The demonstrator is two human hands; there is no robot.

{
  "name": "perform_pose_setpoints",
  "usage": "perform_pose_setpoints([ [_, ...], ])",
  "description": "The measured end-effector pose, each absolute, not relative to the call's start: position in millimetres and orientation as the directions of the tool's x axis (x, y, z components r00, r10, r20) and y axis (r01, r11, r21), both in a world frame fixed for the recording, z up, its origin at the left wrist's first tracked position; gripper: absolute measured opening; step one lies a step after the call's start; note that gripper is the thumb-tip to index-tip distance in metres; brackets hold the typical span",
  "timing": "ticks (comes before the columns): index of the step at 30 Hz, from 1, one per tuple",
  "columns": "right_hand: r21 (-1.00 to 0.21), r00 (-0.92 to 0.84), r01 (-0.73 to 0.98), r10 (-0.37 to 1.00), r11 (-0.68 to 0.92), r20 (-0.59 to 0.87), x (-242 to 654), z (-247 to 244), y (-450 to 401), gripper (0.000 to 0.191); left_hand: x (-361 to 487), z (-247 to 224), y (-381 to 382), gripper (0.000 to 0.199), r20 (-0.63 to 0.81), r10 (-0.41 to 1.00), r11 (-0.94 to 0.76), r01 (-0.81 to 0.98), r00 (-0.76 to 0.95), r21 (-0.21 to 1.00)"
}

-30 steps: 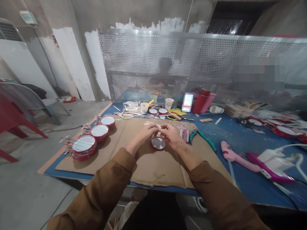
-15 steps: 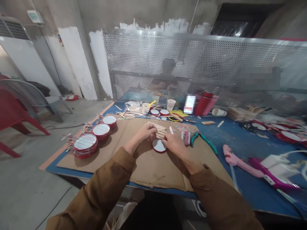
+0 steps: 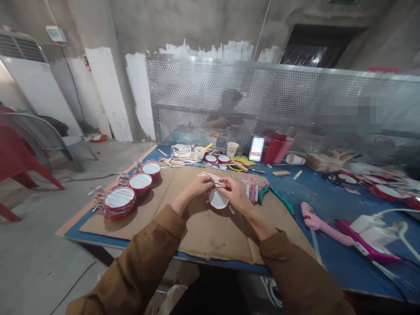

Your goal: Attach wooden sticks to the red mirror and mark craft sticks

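Both hands together over the middle of the cardboard sheet (image 3: 210, 236), close to the near edge of the blue-topped table (image 3: 328, 275). Left hand (image 3: 198, 187) and right hand (image 3: 234, 192) almost meeting at the fingertips (image 3: 215, 181), brown sleeves (image 3: 141, 258) pushed up both forearms. Short wooden craft sticks (image 3: 210, 176) lying just beyond and between the fingertips; grip on them not clear at this size.

Round red-rimmed disc (image 3: 218, 199), white-faced, directly below the fingertips and just beside the right hand, slightly tilted. Contact with the hand or the cardboard impossible to confirm.

Toward the left table edge: three stacks of striped red-rimmed discs (image 3: 120, 202), all on the cardboard, well apart from the hands. Just right of the right hand: teal-handled pliers (image 3: 267, 194). Near the right table edge: pink glue gun (image 3: 315, 218), magenta glue gun (image 3: 364, 238), white charger (image 3: 362, 225). Along the far table edge: paper cup (image 3: 232, 148), red flask (image 3: 272, 148). Beyond the perforated metal screen (image 3: 262, 92): blurred co-worker (image 3: 231, 113).
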State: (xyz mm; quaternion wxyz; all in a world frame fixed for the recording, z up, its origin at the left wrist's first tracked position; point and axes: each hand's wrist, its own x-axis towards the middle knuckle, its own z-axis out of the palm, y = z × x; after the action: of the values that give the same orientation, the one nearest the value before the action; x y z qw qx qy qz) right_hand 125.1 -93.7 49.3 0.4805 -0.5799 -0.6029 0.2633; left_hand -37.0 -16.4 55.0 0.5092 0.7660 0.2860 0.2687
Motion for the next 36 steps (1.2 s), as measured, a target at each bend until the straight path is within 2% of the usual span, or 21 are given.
perform_pose_setpoints([
  [2,-0.923,0.145,0.358,0.967,0.144,0.208,125,49,-92,0.036,-34,53,-18,0.014,0.114,0.692,-0.306,0.147,0.713,0.940],
  [5,-0.940,0.127,0.324,0.979,0.110,0.158,125,49,-93,0.033,-33,54,-20,0.015,0.105,0.681,-0.283,0.128,0.724,0.950],
  [15,-0.883,0.172,0.447,0.956,0.140,0.238,127,46,-94,0.025,-39,63,-23,0.016,0.082,0.643,-0.256,0.113,0.762,0.960],
  [22,-0.828,0.279,0.554,0.920,0.081,0.277,136,49,-90,0.019,-25,52,-21,0.011,0.140,0.719,-0.330,0.157,0.680,0.931],
  [30,-0.800,0.455,0.601,0.826,-0.010,0.332,146,47,-82,0.015,-13,49,-17,0.011,0.286,0.754,-0.577,0.387,0.591,0.719],
  [36,-0.812,0.547,0.582,0.761,-0.046,0.349,151,48,-81,0.015,-11,57,-24,0.018,0.300,0.753,-0.634,0.521,0.586,0.572],
])
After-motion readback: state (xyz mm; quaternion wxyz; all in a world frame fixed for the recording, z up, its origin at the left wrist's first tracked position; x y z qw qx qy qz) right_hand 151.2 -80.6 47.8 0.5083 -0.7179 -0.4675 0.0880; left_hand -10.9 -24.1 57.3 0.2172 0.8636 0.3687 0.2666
